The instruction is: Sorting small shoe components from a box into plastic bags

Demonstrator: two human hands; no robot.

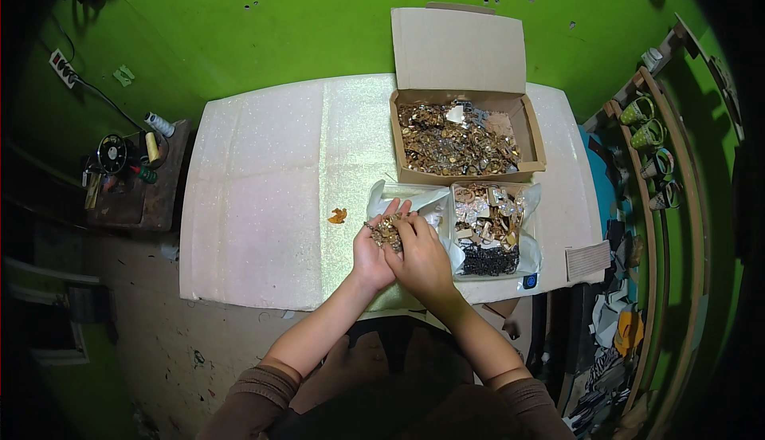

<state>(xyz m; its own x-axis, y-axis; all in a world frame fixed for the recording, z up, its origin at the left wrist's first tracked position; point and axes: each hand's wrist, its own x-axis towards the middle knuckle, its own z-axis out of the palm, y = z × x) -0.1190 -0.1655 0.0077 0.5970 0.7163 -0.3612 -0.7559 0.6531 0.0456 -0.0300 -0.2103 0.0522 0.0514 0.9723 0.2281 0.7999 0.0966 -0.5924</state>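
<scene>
Palm up and cupped, my left hand point(370, 257) holds a heap of small gold and silver metal pieces point(387, 234), too small to name singly. My right hand point(424, 263) bends over it from the right, its fingers curled down onto the heap. What its fingertips pinch is hidden. Both hands are above a plastic-lined tray point(388, 192), which they partly cover. Just right of it, a second lined tray point(530, 229) holds pale and gold pieces and a dark beaded pile point(488, 261). One orange-gold leaf-shaped piece point(337, 215) lies alone on the cloth to the left.
Behind the trays stands an open cardboard box point(470, 177) full of small metal pieces, lid raised. A whitish cloth point(255, 193) covers the table. A sheet of card point(587, 261) lies at the right edge. On the left, a small dark table point(143, 205) bears thread spools.
</scene>
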